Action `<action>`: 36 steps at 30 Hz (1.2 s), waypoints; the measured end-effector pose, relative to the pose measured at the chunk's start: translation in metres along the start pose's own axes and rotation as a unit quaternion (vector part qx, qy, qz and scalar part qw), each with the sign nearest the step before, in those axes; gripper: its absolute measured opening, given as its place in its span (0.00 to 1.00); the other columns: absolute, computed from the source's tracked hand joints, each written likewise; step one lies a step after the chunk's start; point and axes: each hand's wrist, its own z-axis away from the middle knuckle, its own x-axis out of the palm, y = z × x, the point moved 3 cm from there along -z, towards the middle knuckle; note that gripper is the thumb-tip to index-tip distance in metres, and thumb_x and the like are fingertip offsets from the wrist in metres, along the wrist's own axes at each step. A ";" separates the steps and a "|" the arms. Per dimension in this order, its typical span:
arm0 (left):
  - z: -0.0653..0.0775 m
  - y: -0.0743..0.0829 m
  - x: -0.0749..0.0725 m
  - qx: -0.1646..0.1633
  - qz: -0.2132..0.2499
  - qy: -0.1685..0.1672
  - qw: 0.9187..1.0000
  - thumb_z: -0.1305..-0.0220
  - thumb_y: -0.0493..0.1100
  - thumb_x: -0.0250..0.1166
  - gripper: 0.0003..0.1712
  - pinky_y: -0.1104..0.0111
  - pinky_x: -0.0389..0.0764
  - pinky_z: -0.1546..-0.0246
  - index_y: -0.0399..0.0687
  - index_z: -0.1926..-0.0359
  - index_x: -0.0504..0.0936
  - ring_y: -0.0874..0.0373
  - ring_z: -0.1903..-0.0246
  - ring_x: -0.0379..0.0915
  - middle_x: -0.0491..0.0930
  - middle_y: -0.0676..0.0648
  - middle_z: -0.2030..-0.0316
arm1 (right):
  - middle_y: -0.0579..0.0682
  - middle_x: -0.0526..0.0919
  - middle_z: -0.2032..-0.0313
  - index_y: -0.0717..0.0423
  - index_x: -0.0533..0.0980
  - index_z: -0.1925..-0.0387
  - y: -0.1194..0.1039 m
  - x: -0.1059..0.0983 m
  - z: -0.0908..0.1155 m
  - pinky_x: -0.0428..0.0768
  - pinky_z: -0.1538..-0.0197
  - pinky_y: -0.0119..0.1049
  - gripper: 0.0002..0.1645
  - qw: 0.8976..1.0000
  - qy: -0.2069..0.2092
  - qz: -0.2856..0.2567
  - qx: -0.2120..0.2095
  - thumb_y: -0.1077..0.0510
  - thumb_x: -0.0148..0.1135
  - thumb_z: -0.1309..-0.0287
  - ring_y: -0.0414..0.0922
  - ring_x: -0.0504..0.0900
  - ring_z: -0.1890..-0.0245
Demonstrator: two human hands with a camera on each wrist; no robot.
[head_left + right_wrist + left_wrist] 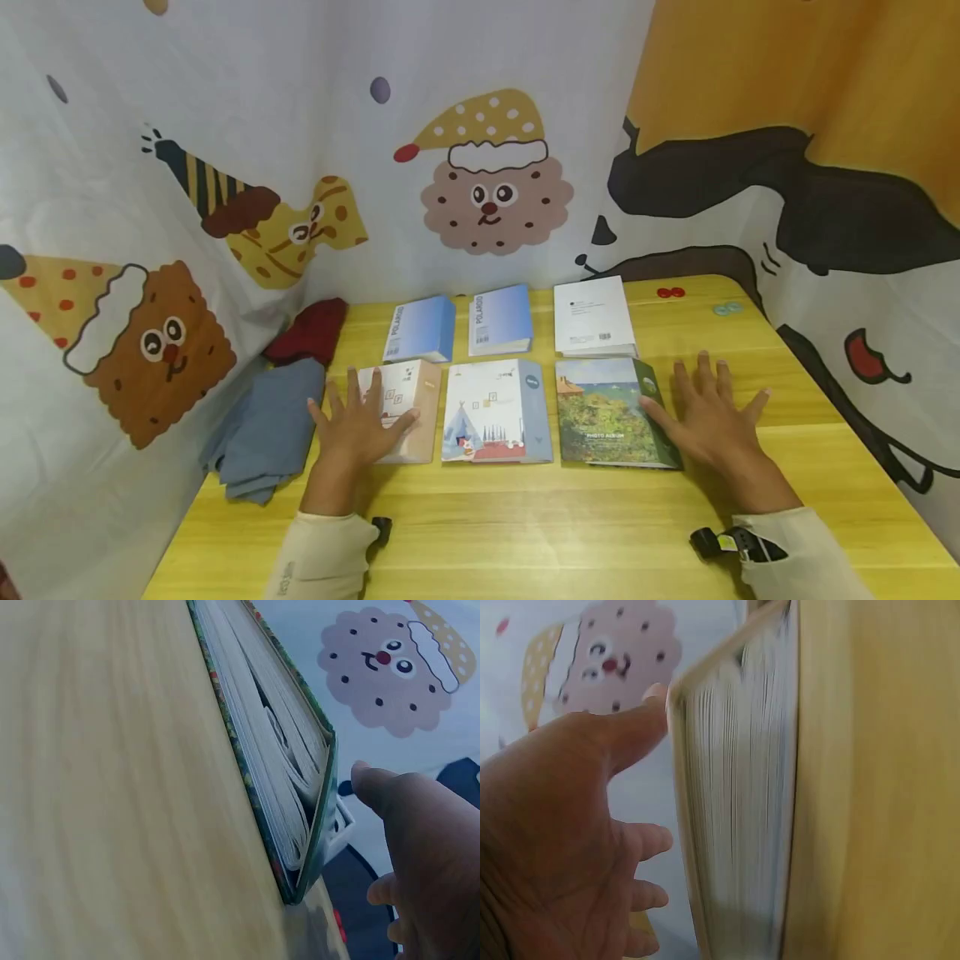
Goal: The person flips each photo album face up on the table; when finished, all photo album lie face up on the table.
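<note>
My left hand is spread over the left part of a beige-spined photo album. In the left wrist view its thumb reaches the album's corner, above the page edges; whether it touches, I cannot tell. On the right, my other hand is spread beside a green-spined photo album with a landscape cover, its thumb over the spine edge. The right wrist view shows that album's pages, with a gap to the thumb. Between these two lies a blue-spined album with a tent picture.
Behind stand two blue albums and a white one. Folded grey-blue cloth and dark red cloth lie left. Red and pale blue small items sit back right. A printed curtain surrounds the table.
</note>
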 end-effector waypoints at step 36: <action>0.036 0.243 0.035 0.280 -0.038 -0.044 0.958 0.32 0.86 0.54 0.60 0.40 0.61 0.16 0.63 0.11 0.52 0.31 0.14 0.49 0.46 0.39 0.11 | 0.75 0.63 0.20 0.61 0.66 0.18 0.030 -0.010 -0.050 0.62 0.27 0.82 0.44 0.970 -0.062 -0.184 -0.148 0.42 0.65 0.22 0.80 0.60 0.21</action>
